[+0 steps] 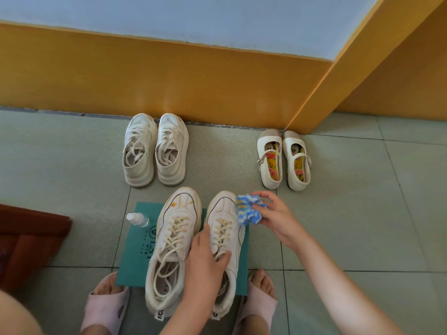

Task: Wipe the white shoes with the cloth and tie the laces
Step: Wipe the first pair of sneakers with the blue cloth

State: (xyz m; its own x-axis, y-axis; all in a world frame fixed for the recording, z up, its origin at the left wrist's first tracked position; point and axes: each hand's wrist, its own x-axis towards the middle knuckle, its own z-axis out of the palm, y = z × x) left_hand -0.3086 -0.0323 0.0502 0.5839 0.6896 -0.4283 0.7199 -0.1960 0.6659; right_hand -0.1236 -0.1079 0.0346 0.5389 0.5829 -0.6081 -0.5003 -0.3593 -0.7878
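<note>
Two white lace-up shoes stand side by side on a teal mat [135, 259], toes pointing away from me. The left shoe [173, 243] has orange-brown stains on its toe and loose cream laces. My left hand [205, 264] grips the right shoe [223, 223] over its tongue and laces. My right hand [275, 218] holds a bunched blue, white and yellow cloth [249, 211] against the right side of that shoe's toe.
A small clear spray bottle [138, 219] lies on the mat's left edge. Another white sneaker pair [154, 148] and white strap shoes [284, 159] stand by the orange wall. A dark wooden piece [26, 240] sits at left. My feet in pink slippers [106, 303] flank the mat.
</note>
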